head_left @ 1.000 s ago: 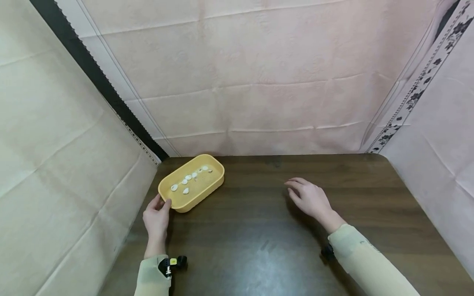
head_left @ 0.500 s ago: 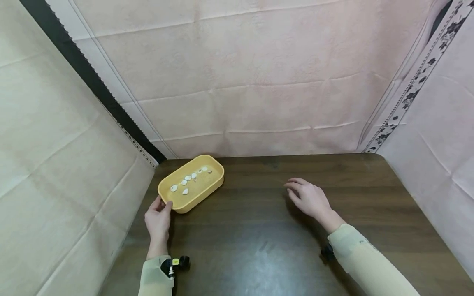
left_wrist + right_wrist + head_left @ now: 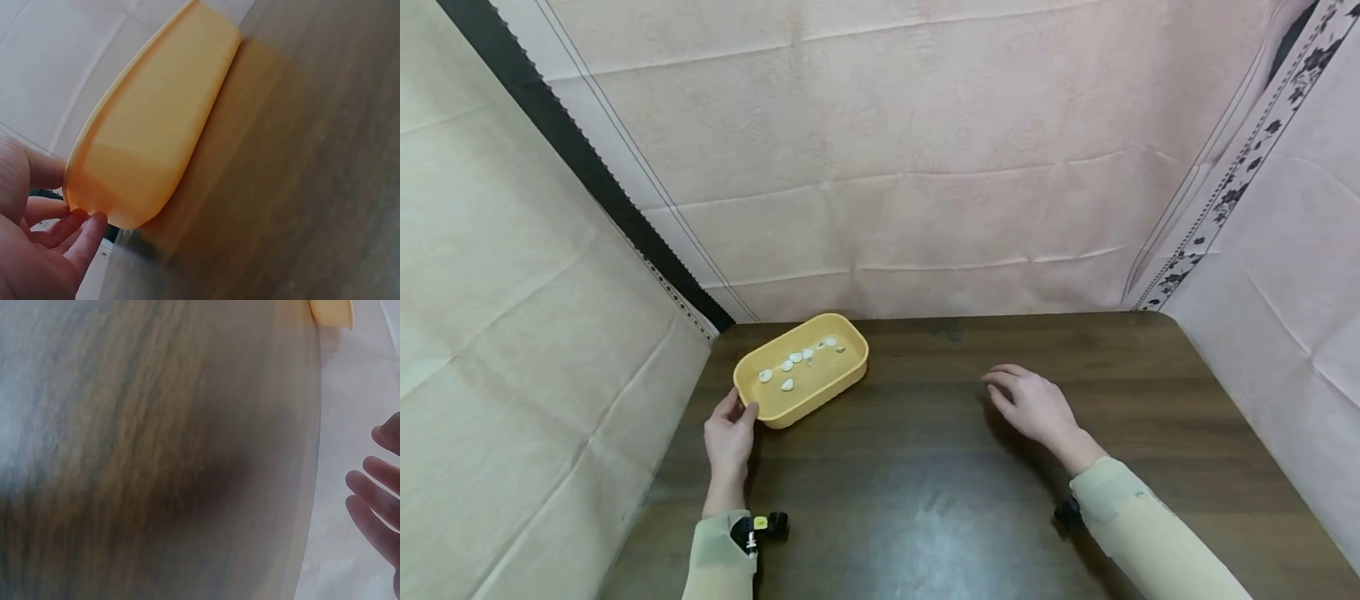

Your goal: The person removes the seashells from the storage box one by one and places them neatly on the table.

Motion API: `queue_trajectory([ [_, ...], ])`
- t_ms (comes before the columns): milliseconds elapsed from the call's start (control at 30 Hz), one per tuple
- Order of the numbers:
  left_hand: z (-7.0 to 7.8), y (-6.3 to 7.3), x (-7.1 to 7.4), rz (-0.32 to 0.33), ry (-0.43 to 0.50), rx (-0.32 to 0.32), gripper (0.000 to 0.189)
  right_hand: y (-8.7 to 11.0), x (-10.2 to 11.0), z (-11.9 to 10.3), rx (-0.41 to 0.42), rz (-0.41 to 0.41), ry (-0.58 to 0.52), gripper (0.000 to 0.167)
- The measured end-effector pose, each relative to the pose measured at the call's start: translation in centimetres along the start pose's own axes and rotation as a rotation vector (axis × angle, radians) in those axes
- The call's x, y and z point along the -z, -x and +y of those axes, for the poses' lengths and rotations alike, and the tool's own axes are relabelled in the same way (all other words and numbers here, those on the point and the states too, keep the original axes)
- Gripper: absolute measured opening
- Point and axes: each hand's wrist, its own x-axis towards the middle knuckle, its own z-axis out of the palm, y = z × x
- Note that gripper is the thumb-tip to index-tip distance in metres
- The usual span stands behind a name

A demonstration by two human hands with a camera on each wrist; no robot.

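Tray: we see a yellow tray (image 3: 842, 375) on the dark wooden table (image 3: 940, 492), at the far left corner of the table, close to the draped cloth backdrop (image 3: 895, 167).
Contents: several small white pieces (image 3: 787, 384) lie on the tray's floor; we cannot tell what they are.
Left hand: our left hand (image 3: 728, 435) sits at the tray's near left corner. The thumb rests against the tray's rim and the fingertips (image 3: 94, 224) touch its outer wall low down, fingers only lightly bent, not wrapped round it.
Right hand: our right hand (image 3: 1033, 406) lies well to the right of the tray, palm down over the table, fingers (image 3: 375, 494) loosely spread and holding nothing.
Sleeves: both forearms wear pale sleeves (image 3: 1138, 533), on the near side of the tray.
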Motion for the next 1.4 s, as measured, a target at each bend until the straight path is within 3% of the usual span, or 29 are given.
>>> queue_trajectory([
  [200, 0.3, -0.2, -0.5, -0.088, 0.011, 0.017, 0.059, 0.0, -0.2, 0.0, -0.006, -0.018, -0.017, 0.026],
  [500, 0.6, -0.5, -1.8, -0.308, 0.073, 0.021, 0.075, -0.6, -0.2, -0.5, 0.003, -0.01, -0.033, 0.026],
  [1000, 0.6, -1.3, -3.9, -0.441, 0.117, -0.026, 0.069, -1.9, -0.6, -2.6, -0.003, -0.015, -0.141, 0.025],
  [1400, 0.4, -1.3, -5.3, -0.431, 0.19, -0.036, 0.058, -3.6, -1.4, -4.4, 0.004, 0.018, -0.369, 0.023],
])
